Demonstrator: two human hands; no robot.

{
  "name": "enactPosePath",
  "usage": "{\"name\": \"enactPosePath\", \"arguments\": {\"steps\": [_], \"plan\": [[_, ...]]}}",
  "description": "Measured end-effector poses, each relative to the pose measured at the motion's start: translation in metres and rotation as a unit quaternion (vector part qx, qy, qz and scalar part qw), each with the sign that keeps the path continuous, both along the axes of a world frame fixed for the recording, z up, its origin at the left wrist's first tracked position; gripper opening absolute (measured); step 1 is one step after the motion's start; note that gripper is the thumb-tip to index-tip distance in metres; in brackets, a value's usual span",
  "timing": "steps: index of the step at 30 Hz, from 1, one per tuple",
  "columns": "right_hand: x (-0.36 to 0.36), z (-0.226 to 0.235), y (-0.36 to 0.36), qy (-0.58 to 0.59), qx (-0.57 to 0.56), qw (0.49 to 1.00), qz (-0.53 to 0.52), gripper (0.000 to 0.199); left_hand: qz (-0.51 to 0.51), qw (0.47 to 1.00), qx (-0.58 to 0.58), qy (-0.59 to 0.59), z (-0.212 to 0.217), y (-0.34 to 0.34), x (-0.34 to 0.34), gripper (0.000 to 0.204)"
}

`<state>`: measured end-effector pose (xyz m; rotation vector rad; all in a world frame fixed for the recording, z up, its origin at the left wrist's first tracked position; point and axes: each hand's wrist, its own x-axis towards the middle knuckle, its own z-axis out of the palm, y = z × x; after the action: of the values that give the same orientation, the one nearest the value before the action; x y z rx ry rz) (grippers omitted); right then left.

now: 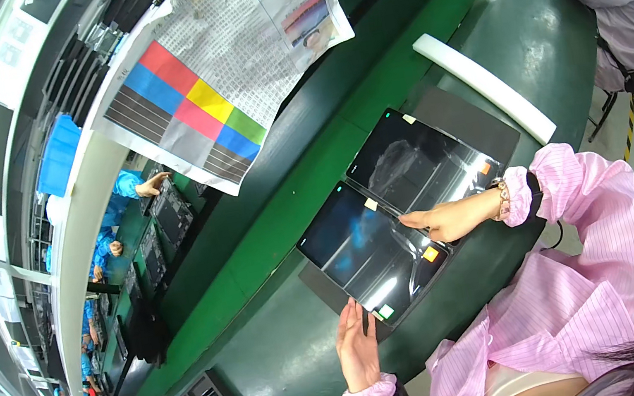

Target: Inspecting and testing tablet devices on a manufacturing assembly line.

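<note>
Well, on the left a creased paper sheet (pixel 227 62) hides part of the workplace behind. Next, our left hand (pixel 357 355) is open, straight fingers at the edge of the left panel (pixel 341 244), one of two glossy black rectangles on the smooth green desk (pixel 276 356). Our right hand (pixel 459 218) covers part of their seam; we cannot tell whether its fingers grip. Reflections blur the right panel (pixel 412 165); beyond lies one white bar (pixel 483 86).

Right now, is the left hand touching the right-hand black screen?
Apart. In the head view, the left-hand black screen lies between the left hand and the right-hand black screen.
</note>
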<state>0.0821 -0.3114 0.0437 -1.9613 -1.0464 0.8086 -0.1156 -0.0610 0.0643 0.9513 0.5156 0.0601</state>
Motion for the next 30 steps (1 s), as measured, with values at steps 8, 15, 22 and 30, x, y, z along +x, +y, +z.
{"name": "enactPosePath", "arguments": {"steps": [8,15,22,30], "plan": [[-0.003,-0.014,-0.008,0.055,0.032,0.998,-0.009,0.07,0.08,0.995,0.056,-0.03,-0.02,-0.016,0.034,0.031],[0.011,0.031,-0.023,0.089,0.071,0.993,-0.042,0.065,0.108,0.981,0.159,-0.022,-0.019,-0.035,0.025,0.035],[0.004,0.121,-0.036,0.097,0.335,0.935,-0.07,0.048,0.125,0.977,0.128,-0.113,-0.007,-0.061,-0.012,0.035],[-0.02,0.141,-0.022,-0.056,0.4,0.915,-0.013,0.055,0.064,0.982,0.022,-0.175,-0.016,-0.082,-0.016,0.04]]}}
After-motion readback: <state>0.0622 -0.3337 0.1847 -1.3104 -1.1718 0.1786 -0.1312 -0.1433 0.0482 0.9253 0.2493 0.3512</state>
